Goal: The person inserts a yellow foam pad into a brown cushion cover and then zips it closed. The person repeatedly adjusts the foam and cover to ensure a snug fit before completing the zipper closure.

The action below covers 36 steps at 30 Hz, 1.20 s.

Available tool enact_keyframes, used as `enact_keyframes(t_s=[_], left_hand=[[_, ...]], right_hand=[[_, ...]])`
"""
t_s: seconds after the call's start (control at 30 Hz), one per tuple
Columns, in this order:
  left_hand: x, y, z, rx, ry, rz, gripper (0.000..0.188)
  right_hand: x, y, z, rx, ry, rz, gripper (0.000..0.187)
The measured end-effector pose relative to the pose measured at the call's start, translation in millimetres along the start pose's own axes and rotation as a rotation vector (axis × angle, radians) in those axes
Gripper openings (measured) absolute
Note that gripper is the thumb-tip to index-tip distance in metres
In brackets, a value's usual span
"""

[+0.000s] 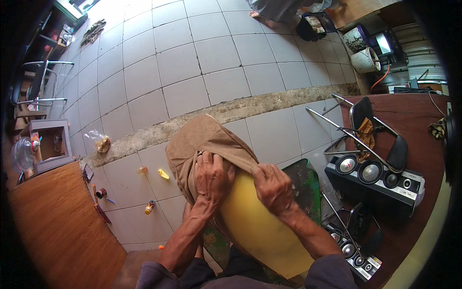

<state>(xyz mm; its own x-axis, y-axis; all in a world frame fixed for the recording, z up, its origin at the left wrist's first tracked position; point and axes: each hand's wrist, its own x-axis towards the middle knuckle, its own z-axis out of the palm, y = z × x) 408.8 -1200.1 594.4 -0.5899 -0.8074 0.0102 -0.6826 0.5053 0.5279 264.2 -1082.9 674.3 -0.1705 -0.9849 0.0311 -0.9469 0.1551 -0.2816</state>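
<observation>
A long piece of yellow foam (255, 226) lies across my lap, its far end inside a brown fabric cover (195, 132). My left hand (211, 178) has its fingers bent into the cover's folds, gripping the cloth near its opening. Pinched in my right hand (273, 189) is the cover's edge, drawn taut along the right side of the foam. Bare foam shows between my hands and widens toward my body. The cover hides the foam's far end, and the fingertips of my left hand are partly lost in the cloth.
A worn green board (308, 185) shows beside the foam. Chair frames and speaker boxes (370, 173) stand at right. On the left floor lie a small yellow bottle (149, 207), a yellow scrap (163, 174) and a plastic bag (101, 143). Someone's bare foot (254, 14) is far off.
</observation>
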Motion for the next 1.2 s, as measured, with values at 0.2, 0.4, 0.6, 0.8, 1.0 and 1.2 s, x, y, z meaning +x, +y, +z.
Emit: enact_keyframes(t_s=[0.2,0.4,0.6,0.8,1.0,1.2], left_hand=[[11,-3,-15,-0.164,-0.183,-0.032,0.041],[-1,-24,-47,-0.018,-0.206,0.041,0.041],[-57,-16,-62,-0.226,-0.262,-0.330,0.036],[-69,-17,-43,-0.297,-0.115,-0.475,0.026],[-73,-36,-44,-1.172,-0.248,-0.983,0.028],[-76,-42,-49,-1.032,-0.172,-0.948,0.034]], right_hand=[[-24,-41,13,0.337,-0.100,-0.075,0.034],[0,-16,51,0.329,-0.095,-0.072,0.053],[23,-16,44,0.215,-0.175,-0.139,0.075],[44,-17,42,0.160,-0.259,-0.154,0.076],[67,-25,41,0.156,-0.423,-0.162,0.063],[62,-18,20,0.273,-0.498,-0.290,0.047]])
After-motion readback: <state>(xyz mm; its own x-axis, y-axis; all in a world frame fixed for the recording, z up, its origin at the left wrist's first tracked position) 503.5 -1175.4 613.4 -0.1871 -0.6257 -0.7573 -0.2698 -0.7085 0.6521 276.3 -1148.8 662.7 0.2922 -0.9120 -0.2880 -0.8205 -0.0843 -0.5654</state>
